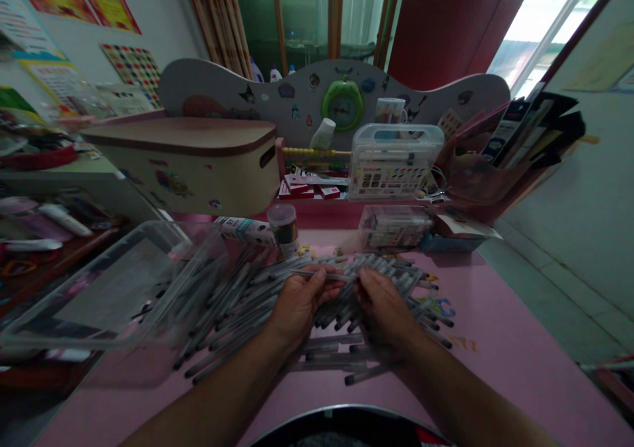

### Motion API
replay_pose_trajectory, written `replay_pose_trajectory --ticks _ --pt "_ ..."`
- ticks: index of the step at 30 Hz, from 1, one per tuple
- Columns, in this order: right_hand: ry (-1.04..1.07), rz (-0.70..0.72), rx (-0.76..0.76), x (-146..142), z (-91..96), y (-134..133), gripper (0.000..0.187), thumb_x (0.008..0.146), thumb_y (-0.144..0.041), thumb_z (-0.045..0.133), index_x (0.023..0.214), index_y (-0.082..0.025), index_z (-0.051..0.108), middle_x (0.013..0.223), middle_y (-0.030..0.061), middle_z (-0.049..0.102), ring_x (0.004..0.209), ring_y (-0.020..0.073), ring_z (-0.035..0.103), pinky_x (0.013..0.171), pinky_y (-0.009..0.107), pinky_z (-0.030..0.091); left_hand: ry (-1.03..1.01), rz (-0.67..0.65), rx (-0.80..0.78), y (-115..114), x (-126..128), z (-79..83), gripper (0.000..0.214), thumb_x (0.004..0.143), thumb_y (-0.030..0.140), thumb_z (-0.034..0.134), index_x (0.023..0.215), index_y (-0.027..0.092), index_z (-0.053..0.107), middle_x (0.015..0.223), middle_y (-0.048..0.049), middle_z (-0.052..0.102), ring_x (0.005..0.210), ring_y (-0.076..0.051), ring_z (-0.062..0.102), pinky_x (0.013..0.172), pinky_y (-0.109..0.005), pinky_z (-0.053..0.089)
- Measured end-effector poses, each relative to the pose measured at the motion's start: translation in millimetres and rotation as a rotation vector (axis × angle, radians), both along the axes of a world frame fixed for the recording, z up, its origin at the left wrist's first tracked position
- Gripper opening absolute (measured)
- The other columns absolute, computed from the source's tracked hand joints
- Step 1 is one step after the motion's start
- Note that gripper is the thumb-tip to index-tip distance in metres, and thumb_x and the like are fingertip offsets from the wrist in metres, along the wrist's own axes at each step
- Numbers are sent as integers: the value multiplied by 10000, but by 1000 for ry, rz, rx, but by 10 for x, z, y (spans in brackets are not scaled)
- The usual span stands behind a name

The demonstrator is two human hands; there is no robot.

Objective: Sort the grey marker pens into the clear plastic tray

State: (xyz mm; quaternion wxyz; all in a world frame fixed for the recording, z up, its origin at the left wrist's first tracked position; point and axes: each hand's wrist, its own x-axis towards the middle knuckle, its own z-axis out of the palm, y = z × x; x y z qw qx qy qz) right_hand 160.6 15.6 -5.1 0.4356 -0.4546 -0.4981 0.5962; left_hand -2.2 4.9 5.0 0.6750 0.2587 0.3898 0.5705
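Observation:
A heap of several grey pens with dark caps lies spread across the pink desk. My left hand and my right hand rest over the middle of the heap. Together they pinch one grey pen held level between them, the left hand's fingers at its left part, the right hand's fingers at its right end. Both hands have the fingers curled.
A clear plastic box lies tipped at the left with pens spilling from it. Behind the heap stand a small round jar, a clear case, a larger marker case and a cream wooden box. Books lean at the right.

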Motion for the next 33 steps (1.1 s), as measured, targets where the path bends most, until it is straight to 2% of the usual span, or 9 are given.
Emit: replay_pose_trajectory --ticks 2,7,13,15,18,21,23,28,33 --pt "-36 -7 12 -1 4 1 367 895 -495 544 671 -208 499 631 -31 421 563 124 377 493 236 307 5 4 0 -2 3 1 314 687 370 827 846 120 720 831 -62 748 769 -157 721 681 -206 590" --pt "112 15 -28 -12 21 2 242 835 -460 631 871 -237 546 669 -50 473 527 112 375 476 223 288 -1 25 12 0 -5 2 300 691 356 825 845 124 716 865 -61 746 782 -153 712 678 -206 584" --pt "-20 43 5 -7 32 4 376 887 -504 559 667 -204 508 605 -37 426 540 117 366 485 235 284 0 39 16 -5 -4 -13 266 714 336 806 845 125 712 878 -60 742 781 -152 708 684 -216 580" --pt "46 36 -25 -12 32 -2 261 840 -453 635 781 -219 535 607 -61 410 512 104 333 465 219 250 -3 43 14 -6 -4 -18 261 715 334 805 845 127 711 873 -59 742 780 -152 706 682 -216 579" --pt "119 29 -90 -15 21 -8 263 836 -471 625 923 -234 550 651 -58 476 483 95 333 444 211 222 -1 39 16 -10 -2 -23 264 719 340 803 844 126 713 870 -63 740 787 -152 703 688 -217 575" --pt "14 38 -69 -7 -3 -4 389 903 -552 504 748 -200 560 636 -22 490 512 109 379 451 222 261 10 36 18 -18 3 -22 273 716 351 804 835 122 714 876 -68 739 788 -154 699 690 -223 573" --pt "-21 31 -40 -6 -16 4 412 898 -543 526 675 -197 532 618 -22 467 542 115 404 471 221 295 9 36 20 -23 8 -20 280 708 355 809 832 124 712 881 -69 739 789 -157 699 690 -230 572" --pt "149 22 -135 -24 -12 18 282 817 -478 649 819 -229 518 587 -71 457 452 84 336 423 202 219 17 45 19 -26 14 -13 308 692 380 816 821 128 695 860 -64 738 779 -162 699 684 -240 571" --pt "-27 65 -44 -15 -2 2 438 900 -583 491 688 -203 535 568 -35 468 467 103 358 426 228 255 33 60 28 -31 22 -5 298 696 373 812 823 130 694 874 -60 739 778 -157 698 681 -234 569"
